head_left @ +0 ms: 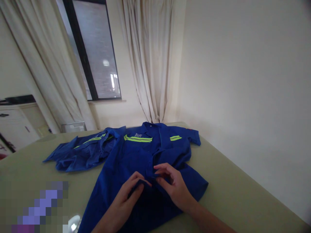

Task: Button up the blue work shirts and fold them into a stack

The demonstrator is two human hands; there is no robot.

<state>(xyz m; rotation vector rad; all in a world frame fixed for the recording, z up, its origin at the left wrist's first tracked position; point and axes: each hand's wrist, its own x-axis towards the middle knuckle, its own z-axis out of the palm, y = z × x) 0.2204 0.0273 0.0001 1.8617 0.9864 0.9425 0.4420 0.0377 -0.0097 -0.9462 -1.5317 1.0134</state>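
A blue short-sleeved work shirt (132, 158) with yellow-green reflective strips and a small white chest print lies spread before me, collar at the far end. At its lower front, my left hand (127, 194) is closed, thumb and fingers pinching the cloth. Close beside it, my right hand (172, 184) has curled fingers and thumb gripping the shirt's front edge, slightly raised. Whether a button sits between the fingertips is too dark to tell.
Another blue garment (80, 158) with reflective strips lies crumpled at the left of the greenish table (225, 181). A wall (247, 97) borders the right side. Curtains (155, 64) and a window (97, 48) are behind. A pixelated patch covers the lower left.
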